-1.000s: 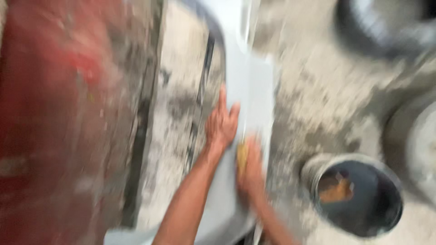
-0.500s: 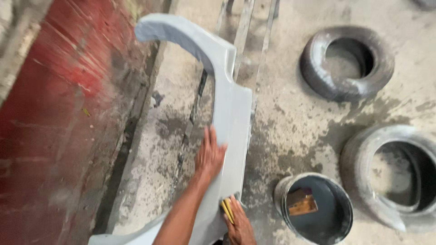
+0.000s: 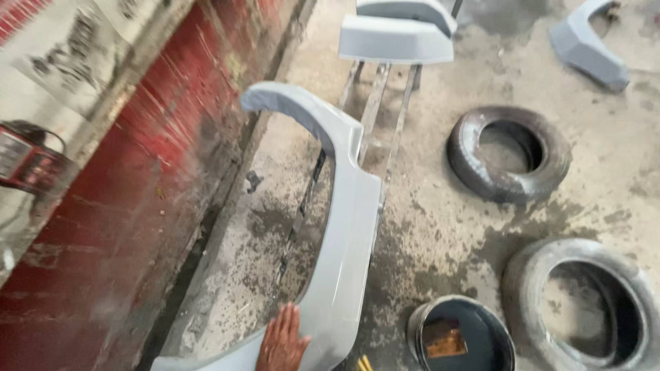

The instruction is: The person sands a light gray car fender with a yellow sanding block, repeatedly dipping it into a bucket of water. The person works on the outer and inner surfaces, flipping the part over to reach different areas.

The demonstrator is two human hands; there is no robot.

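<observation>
Stained concrete floor (image 3: 440,233) underfoot: keep left hand (image 3: 280,341) open, flat on long grey primed car fender panel (image 3: 344,233), steadying firmly; right hand unseen, grip unknowable.

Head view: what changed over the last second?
The view tilted up, so the left hand now sits at the bottom edge. It stays flat on the grey panel. The right hand and most of its yellow pad dropped out of frame. Bucket and tyres unmoved.

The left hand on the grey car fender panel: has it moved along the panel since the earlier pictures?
Cannot tell. The left hand lies flat on the grey car fender panel, beside the round dark bucket, as before; the camera itself tilted.
</observation>
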